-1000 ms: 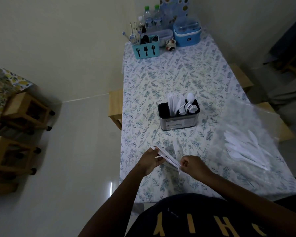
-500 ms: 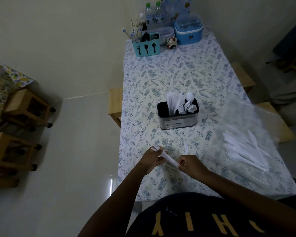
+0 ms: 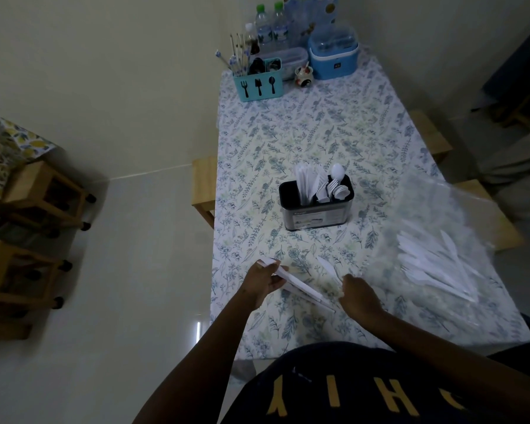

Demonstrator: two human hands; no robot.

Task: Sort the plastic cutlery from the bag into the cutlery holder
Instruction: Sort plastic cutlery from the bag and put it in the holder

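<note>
Head view, lower centre: left hand (image 3: pixel 262 281) grips the knife bundle (image 3: pixel 300 289); right hand (image 3: pixel 360 296) has just pulled clear, pinching a single knife (image 3: pixel 328 267), likely bound for the mid-frame cutlery holder (image 3: pixel 315 215); bag (image 3: pixel 426 215) lies right

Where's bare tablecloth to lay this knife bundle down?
Widest: the stretch between the cutlery holder and the teal caddy. Also the strip left of the holder, out to the table edge. Crowded: the bag covers the right side; bottles and a blue box fill the far end.
</note>
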